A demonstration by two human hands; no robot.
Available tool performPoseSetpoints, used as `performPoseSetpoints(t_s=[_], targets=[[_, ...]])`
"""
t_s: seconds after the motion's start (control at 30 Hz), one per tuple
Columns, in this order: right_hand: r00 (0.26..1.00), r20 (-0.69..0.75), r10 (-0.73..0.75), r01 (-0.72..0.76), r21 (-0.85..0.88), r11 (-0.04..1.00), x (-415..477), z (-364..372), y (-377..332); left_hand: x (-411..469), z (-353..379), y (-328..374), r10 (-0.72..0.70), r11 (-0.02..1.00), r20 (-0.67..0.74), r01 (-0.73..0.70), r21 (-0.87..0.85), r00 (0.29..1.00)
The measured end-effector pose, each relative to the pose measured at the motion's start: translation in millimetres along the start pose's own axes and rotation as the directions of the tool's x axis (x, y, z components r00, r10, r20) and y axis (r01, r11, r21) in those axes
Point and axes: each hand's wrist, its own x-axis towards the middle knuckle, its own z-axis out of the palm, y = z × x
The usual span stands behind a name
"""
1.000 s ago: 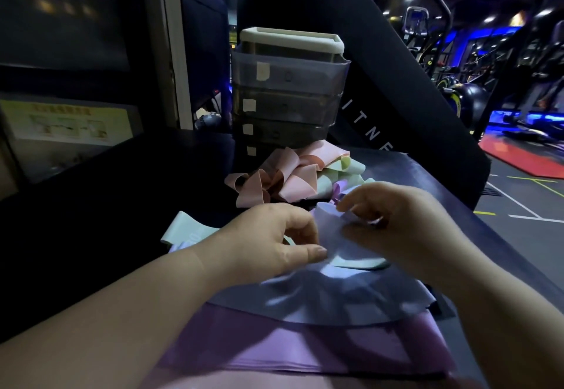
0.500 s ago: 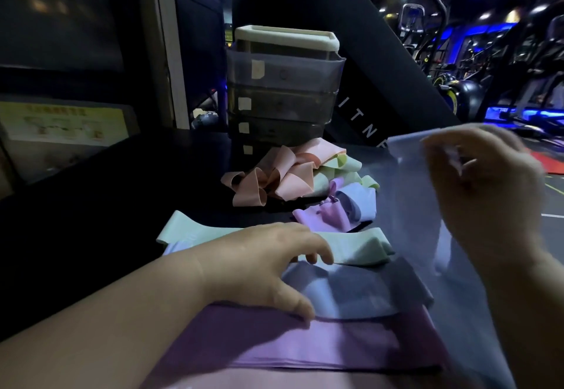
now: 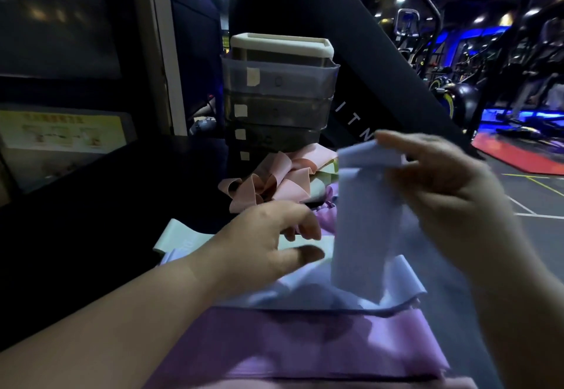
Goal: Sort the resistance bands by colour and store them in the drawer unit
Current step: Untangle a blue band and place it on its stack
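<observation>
My right hand [image 3: 439, 187] holds a pale blue band [image 3: 360, 230] up by its top end, so it hangs down above the table. My left hand [image 3: 262, 245] hovers low over a mint green band [image 3: 180, 237], fingers loosely spread, holding nothing. More pale blue bands [image 3: 308, 294] lie under the hanging one, with a wide purple band [image 3: 305, 346] nearest me. A heap of pink bands [image 3: 274, 181] with some green and purple ones sits in front of the translucent drawer unit [image 3: 277, 95], whose drawers are closed.
The dark table [image 3: 106, 221] stretches to the left. A black slanted panel [image 3: 381, 68] rises behind the drawer unit. Gym machines [image 3: 457, 95] and a red floor mat [image 3: 518, 153] lie beyond the table's right edge.
My right hand has lifted the pale blue band off the pile and brought it back toward the middle. My left hand has risen a little off the bands and shifted right.
</observation>
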Motion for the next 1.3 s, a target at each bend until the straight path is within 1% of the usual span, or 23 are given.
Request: performPoseSetpoints(t_s=[0.03,0.07,0.1,0.17,0.27,0.37,0.43,0.5,0.6,0.73,0.83,0.93,1.07,1.17,1.3], targets=[[0.998,0.021,0.052,-0.053,0.012,0.999,-2.6,5.5,-2.8,0.9,-1.4,3.7,0.002,0.997,-0.066,-0.007,-0.074,0.998],[0.992,0.043,0.115,-0.118,0.060,0.991,-7.5,14.5,5.4,2.0,-2.6,6.9,0.008,0.991,-0.120,-0.024,-0.131,0.993],[0.981,0.069,0.184,-0.192,0.145,0.971,-7.4,19.9,3.5,2.7,-3.6,9.8,0.022,0.983,-0.158,-0.050,-0.176,0.987],[0.962,0.098,0.257,-0.272,0.205,0.940,-4.1,20.8,3.7,3.3,-4.7,12.5,0.036,0.964,-0.210,-0.090,-0.250,0.977],[0.957,0.145,0.252,-0.283,0.264,0.922,-8.0,30.7,8.6,3.4,-5.0,9.9,-0.016,0.963,-0.304,-0.067,-0.260,0.953],[0.948,0.086,0.307,-0.319,0.264,0.910,-7.5,29.9,8.7,3.8,-6.9,8.0,-0.068,0.975,-0.409,-0.026,-0.220,0.910],[0.942,0.060,0.331,-0.336,0.245,0.910,-7.4,31.0,9.0,3.0,-10.0,9.3,-0.066,0.965,-0.442,-0.055,-0.255,0.894],[0.936,0.068,0.346,-0.351,0.256,0.901,-6.2,31.9,9.7,0.5,-12.6,12.5,-0.035,0.953,-0.405,-0.091,-0.287,0.914],[0.932,0.160,0.324,-0.360,0.347,0.866,-6.8,31.1,6.3,-1.1,-11.5,14.4,0.020,0.978,-0.286,-0.079,-0.194,0.958],[0.921,0.302,0.245,-0.344,0.336,0.877,-7.9,30.5,5.8,0.1,-9.8,9.9,-0.059,0.984,-0.271,0.010,-0.177,0.961],[0.907,0.378,0.184,-0.325,0.354,0.877,-10.3,33.3,3.2,0.0,-10.6,10.7,-0.082,0.981,-0.267,0.031,-0.193,0.960],[0.910,0.366,0.194,-0.334,0.372,0.866,-10.3,34.9,1.4,-0.7,-11.5,14.7,-0.058,0.981,-0.212,0.017,-0.191,0.976],[0.911,0.361,0.198,-0.342,0.396,0.852,-9.1,32.6,3.1,-0.5,-14.2,11.7,-0.074,0.928,-0.120,0.024,-0.373,0.990],[0.918,0.341,0.204,-0.331,0.371,0.867,-7.4,29.1,7.5,0.3,-18.8,6.5,-0.109,0.886,-0.144,0.030,-0.463,0.984],[0.926,0.281,0.253,-0.340,0.327,0.882,-5.5,24.1,11.9,0.9,-26.4,-0.2,-0.148,0.864,-0.178,0.039,-0.502,0.973]])
